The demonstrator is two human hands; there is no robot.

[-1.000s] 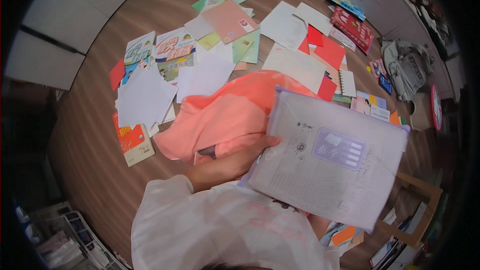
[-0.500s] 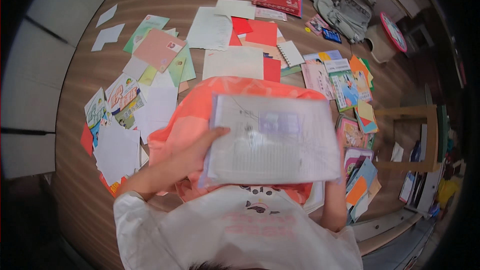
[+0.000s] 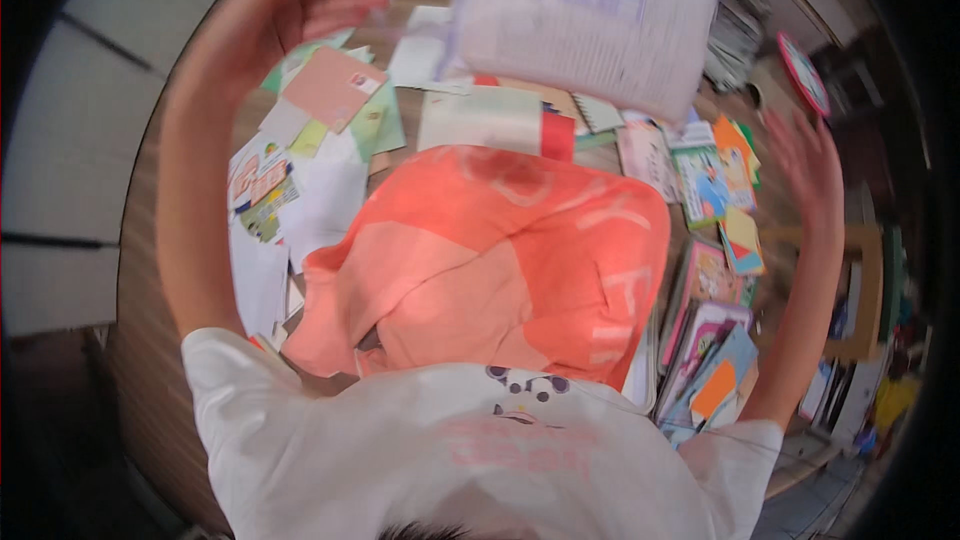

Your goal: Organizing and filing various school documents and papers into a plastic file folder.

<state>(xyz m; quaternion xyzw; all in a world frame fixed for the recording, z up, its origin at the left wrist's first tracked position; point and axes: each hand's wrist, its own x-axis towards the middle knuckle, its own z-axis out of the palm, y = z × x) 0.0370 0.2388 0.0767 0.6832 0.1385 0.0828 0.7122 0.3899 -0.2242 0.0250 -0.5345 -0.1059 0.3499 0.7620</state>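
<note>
A clear plastic document pouch (image 3: 590, 25) with purple edges and printed papers inside appears to be in the air at the top middle, tilted and blurred. My left hand (image 3: 310, 5) is raised at the upper left, its fingers stretched out. A smeared purple strip trails from the pouch toward those fingers; whether they touch is unclear. Far to the right of the pouch, my right hand (image 3: 805, 160) is held up with spread fingers and nothing in it. Over my lap lies an orange and pink cloth (image 3: 480, 270).
Papers, a pink folder (image 3: 333, 90) and booklets cover the wooden floor at left. More booklets (image 3: 700, 175) and a stack of notebooks (image 3: 710, 330) lie at right. A grey backpack (image 3: 738, 50) sits at the back right, a wooden frame (image 3: 860, 290) near the right edge.
The pouch has gone from above my lap up and away to the far side. Both hands have come off it and swung wide apart, uncovering the orange cloth.
</note>
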